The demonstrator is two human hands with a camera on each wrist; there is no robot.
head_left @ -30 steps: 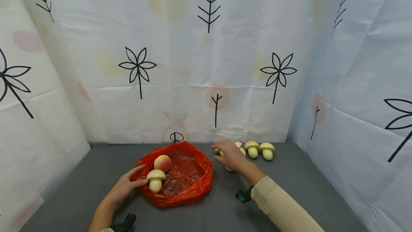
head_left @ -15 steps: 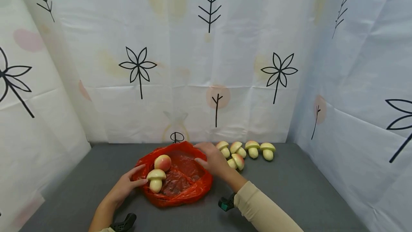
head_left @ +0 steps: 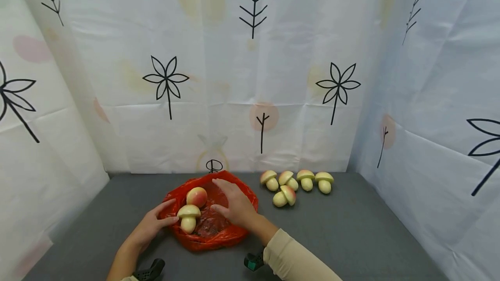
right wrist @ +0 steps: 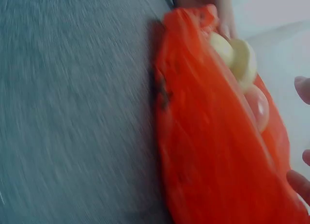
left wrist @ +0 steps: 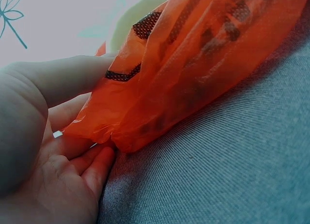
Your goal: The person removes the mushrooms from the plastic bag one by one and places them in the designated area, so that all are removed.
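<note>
A red plastic bag (head_left: 246,229) lies spread with its mouth up in the head view. Inside, at its left side, are a pale toy mushroom (head_left: 189,219) and a rounded one with a pinkish-red cap (head_left: 197,197). My left hand (head_left: 153,225) grips the bag's left edge; in the left wrist view its thumb (left wrist: 72,78) lies over the red plastic and fingers are beneath. Over the bag's right part is my right hand (head_left: 235,206), fingers spread and holding nothing. Its fingertips (right wrist: 301,183) show at the right of the right wrist view.
Several toy mushrooms stand or lie at the back right of the grey table (head_left: 343,237), among them one with a green-rimmed cap (head_left: 324,182) and a tilted one in front (head_left: 284,196). A patterned white curtain (head_left: 218,133) encloses the back and sides.
My right hand has moved left, from over the mushrooms at the back right to above the bag, uncovering those mushrooms. The left hand stays at the bag's edge.
</note>
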